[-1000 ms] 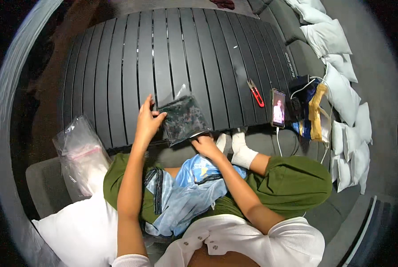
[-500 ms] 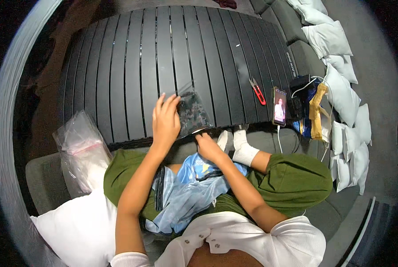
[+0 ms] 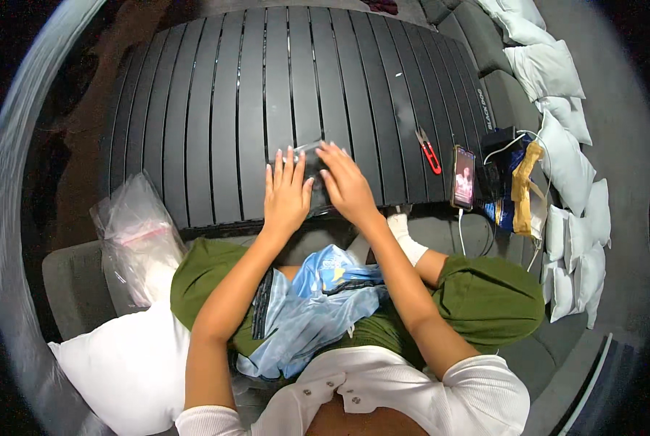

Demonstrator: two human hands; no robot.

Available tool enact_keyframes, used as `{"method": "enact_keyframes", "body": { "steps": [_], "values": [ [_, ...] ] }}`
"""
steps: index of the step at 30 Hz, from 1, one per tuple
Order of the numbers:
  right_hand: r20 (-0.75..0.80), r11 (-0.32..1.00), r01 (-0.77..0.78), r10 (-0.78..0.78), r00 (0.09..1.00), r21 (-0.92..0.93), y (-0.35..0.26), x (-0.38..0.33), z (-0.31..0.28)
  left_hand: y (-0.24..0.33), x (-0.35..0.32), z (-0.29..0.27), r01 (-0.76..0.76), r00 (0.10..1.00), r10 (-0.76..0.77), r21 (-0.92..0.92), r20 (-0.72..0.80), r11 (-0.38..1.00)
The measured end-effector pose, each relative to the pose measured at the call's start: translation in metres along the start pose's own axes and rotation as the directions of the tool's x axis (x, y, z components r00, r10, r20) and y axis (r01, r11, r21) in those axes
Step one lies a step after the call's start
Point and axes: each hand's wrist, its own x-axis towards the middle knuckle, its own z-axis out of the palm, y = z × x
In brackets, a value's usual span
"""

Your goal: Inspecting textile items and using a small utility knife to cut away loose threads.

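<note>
On the near part of the black slatted table (image 3: 223,145) lies a dark, camouflage-patterned flat piece (image 3: 314,171), mostly hidden beneath my hands. Clear, shiny plastic (image 3: 307,147) shows along its far edge. My left hand (image 3: 288,195) rests flat over its left side, fingers stretched out and pointing away from me. From the right, my right hand (image 3: 348,183) reaches over the other side with its fingers extended, fingertips by the plastic. Across my lap spreads a light blue printed cloth (image 3: 307,312) with a dark zipper-like strip, touched by neither hand.
Red-handled thread snips (image 3: 430,154) and a lit phone (image 3: 463,178) on a white cable sit at the table's right. A blue and gold bag (image 3: 522,185) is beside them. Clear plastic bags (image 3: 137,232) stand at left, above a white pillow (image 3: 125,367). White cushions (image 3: 564,167) line the right.
My right hand has moved up from the table's near edge onto the flat piece, its fingers now extended. My left hand has shifted right, covering more of it.
</note>
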Motion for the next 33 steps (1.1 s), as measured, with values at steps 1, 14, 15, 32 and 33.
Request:
{"method": "enact_keyframes", "body": {
  "steps": [1,14,15,32,33],
  "values": [
    [0.090,0.987,0.076,-0.063,0.994,-0.142,0.007,0.002,0.008,-0.001,0.001,0.001,0.000,1.000,0.000,-0.011,0.011,1.000],
    [0.246,0.871,0.073,0.056,0.968,-0.486,0.026,-0.005,0.029,-0.005,0.004,0.006,0.061,0.998,-0.062,0.128,0.000,0.990],
    [0.257,0.866,0.059,0.082,0.963,-0.497,0.026,-0.004,0.028,-0.004,0.005,0.005,0.052,0.999,-0.053,0.121,0.002,0.991],
    [0.184,0.834,-0.551,0.546,0.817,-0.027,0.069,0.060,0.006,-0.068,0.046,-0.025,0.374,0.916,-0.397,-0.489,0.060,0.788],
    [0.210,0.813,-0.575,0.581,0.787,-0.093,0.067,0.066,0.005,-0.070,0.047,-0.026,0.377,0.913,-0.404,-0.490,0.054,0.786]
  ]
}}
